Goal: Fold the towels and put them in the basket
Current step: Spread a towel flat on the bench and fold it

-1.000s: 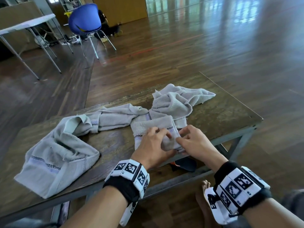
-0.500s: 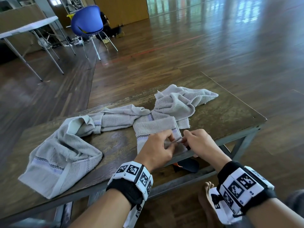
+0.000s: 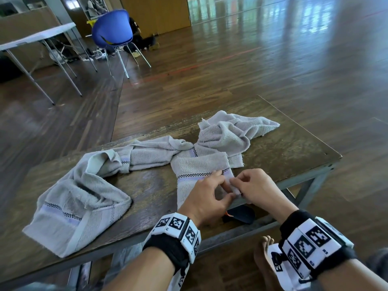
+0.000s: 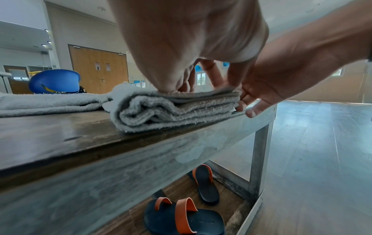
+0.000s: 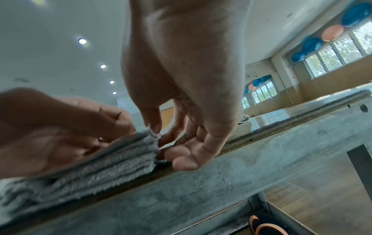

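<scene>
A grey folded towel [image 3: 199, 166] with a checked stripe lies at the near edge of the wooden table [image 3: 294, 156]; its stacked layers [image 4: 173, 111] show in the left wrist view. My left hand [image 3: 207, 194] presses its thumb and fingertips down on the top of the stack. My right hand [image 3: 252, 190] pinches the near right corner of the towel [image 5: 155, 136] between thumb and forefinger. A crumpled towel [image 3: 79, 198] lies at the left, a twisted one [image 3: 151, 154] in the middle and another crumpled one [image 3: 231, 131] at the back. No basket is in view.
Dark sandals with orange straps [image 4: 181, 219] lie under the table, near a bare foot [image 3: 262, 257]. A blue chair [image 3: 113, 30] and a white folding table [image 3: 37, 36] stand on the wooden floor at the back left.
Both hands stayed on the folded towel's near right corner. My right fingers closed from lying on its edge to pinching the corner, and my left fingers spread a little over the top.
</scene>
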Motion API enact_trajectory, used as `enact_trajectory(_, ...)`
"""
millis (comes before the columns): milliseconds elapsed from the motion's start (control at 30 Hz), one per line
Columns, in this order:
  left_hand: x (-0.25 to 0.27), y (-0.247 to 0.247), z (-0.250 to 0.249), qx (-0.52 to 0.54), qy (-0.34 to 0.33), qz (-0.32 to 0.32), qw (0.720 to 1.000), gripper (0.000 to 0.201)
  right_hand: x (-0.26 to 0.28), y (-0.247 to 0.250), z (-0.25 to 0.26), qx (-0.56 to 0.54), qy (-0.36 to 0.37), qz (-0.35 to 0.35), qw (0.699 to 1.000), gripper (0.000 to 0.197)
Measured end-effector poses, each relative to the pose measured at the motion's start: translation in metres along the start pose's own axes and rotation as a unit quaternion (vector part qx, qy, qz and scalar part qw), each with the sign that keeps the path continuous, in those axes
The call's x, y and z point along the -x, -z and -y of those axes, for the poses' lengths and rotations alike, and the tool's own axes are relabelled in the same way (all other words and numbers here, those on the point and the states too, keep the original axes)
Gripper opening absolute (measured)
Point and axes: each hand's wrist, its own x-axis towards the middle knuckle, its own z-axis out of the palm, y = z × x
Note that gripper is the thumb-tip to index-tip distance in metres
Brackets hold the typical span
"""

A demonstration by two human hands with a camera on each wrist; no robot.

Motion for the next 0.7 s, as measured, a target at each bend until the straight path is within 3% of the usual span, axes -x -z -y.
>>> enact_trajectory(133,-0.009,0.007,0.001,-0.021,-0.007,-0.063,0.998,0.021,0.003,-0.004,-0.005,0.038,0.021,-0.034,0.998,0.028)
enact_trajectory(233,-0.015,0.013,0.007,-0.098,-0.005,-0.096,0.991,0.014,0.003,-0.006,-0.005,0.051,0.027,-0.045,0.997,0.028)
enact_trajectory(333,-0.015,0.011,0.016,-0.181,0.027,-0.041,0.982,0.046,0.004,-0.004,-0.003,0.065,0.013,-0.050,0.997,0.023)
enact_trajectory(400,-0.014,0.007,0.020,-0.206,0.050,-0.017,0.977,0.054,0.006,-0.004,0.001,0.082,0.007,-0.072,0.994,0.020)
enact_trajectory(467,-0.013,0.002,0.022,-0.217,0.056,-0.021,0.974,0.053,0.009,-0.007,0.006,0.126,0.050,-0.136,0.981,0.020)
enact_trajectory(533,-0.013,-0.001,0.023,-0.221,0.051,-0.034,0.973,0.050,0.011,-0.013,0.013,0.150,0.162,-0.182,0.958,0.020)
enact_trajectory(600,-0.014,-0.001,0.025,-0.234,0.045,-0.034,0.971,0.055,0.009,-0.022,0.023,0.136,0.251,-0.144,0.948,0.029)
enact_trajectory(700,-0.016,0.001,0.028,-0.244,0.041,-0.024,0.969,0.073,0.003,-0.037,0.031,0.133,0.283,-0.034,0.949,0.038)
